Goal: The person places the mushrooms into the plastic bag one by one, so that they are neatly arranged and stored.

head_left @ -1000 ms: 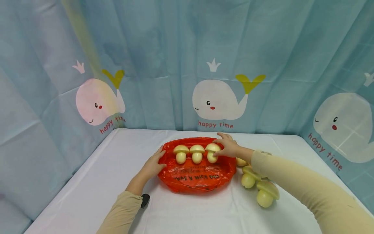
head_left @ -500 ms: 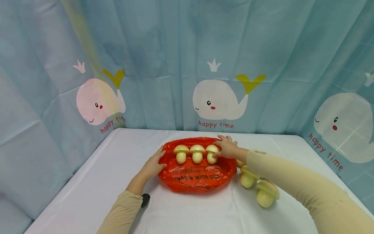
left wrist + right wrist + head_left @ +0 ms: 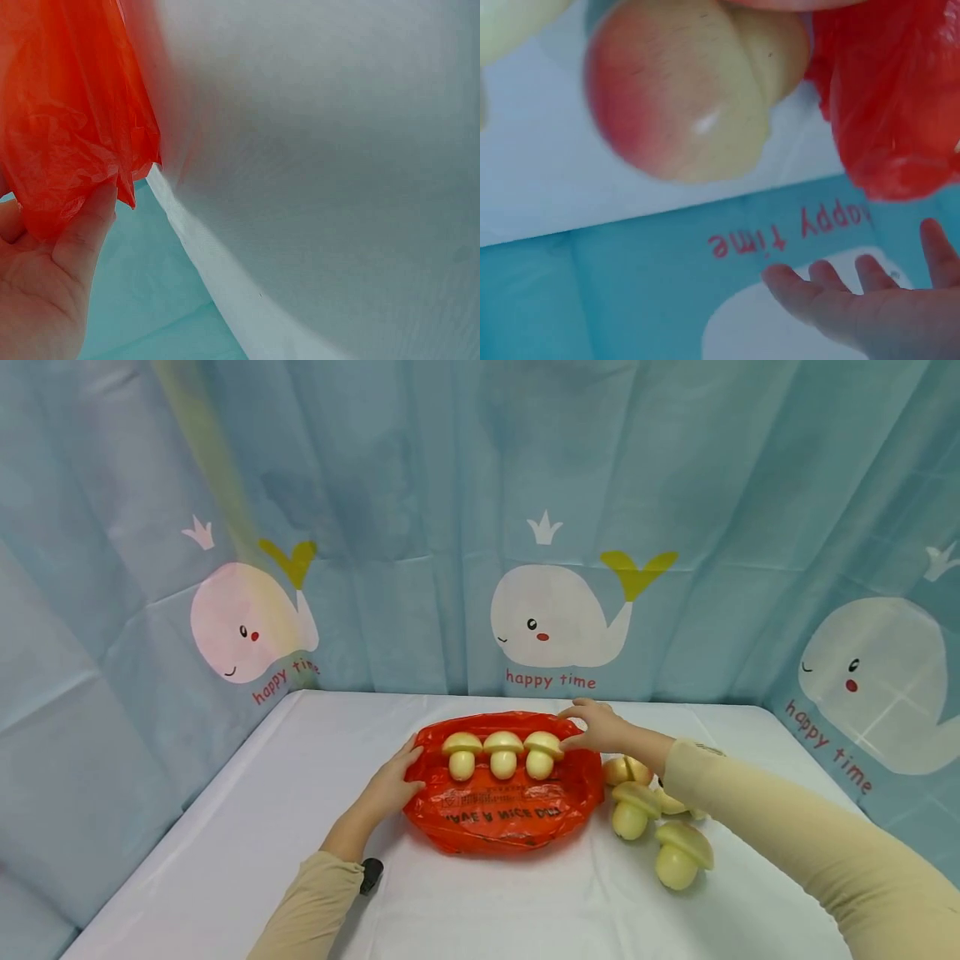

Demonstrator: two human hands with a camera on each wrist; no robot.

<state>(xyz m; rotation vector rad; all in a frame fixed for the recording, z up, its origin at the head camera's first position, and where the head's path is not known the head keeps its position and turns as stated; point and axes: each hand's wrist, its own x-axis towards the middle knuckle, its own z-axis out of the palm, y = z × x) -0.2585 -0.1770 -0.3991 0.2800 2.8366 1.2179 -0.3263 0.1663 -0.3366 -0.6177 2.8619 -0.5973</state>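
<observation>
A red plastic bag [image 3: 502, 831] lies with its mouth spread on the table. Inside, three toy mushrooms stand in a row: left mushroom [image 3: 461, 764], middle mushroom [image 3: 503, 763], right mushroom [image 3: 539, 765]. My left hand [image 3: 387, 787] holds the bag's left edge; in the left wrist view, the thumb of the left hand [image 3: 45, 285] pinches the red plastic [image 3: 67, 112] against the fingers. Beside the right mushroom, over the bag's right rim, is my right hand [image 3: 603, 728]. In the right wrist view the right hand [image 3: 870, 315] has spread fingers and holds nothing.
Right of the bag, under the right forearm, lie several more toy mushrooms, among them a front one [image 3: 681, 860] and one near the bag [image 3: 633, 810]. A white cloth covers the table [image 3: 480, 910]. Behind it hangs a blue whale-print curtain [image 3: 397, 610].
My right hand has let go of the right mushroom and drawn back a little to the right, uncovering more mushrooms beside the bag. My left hand stays on the bag.
</observation>
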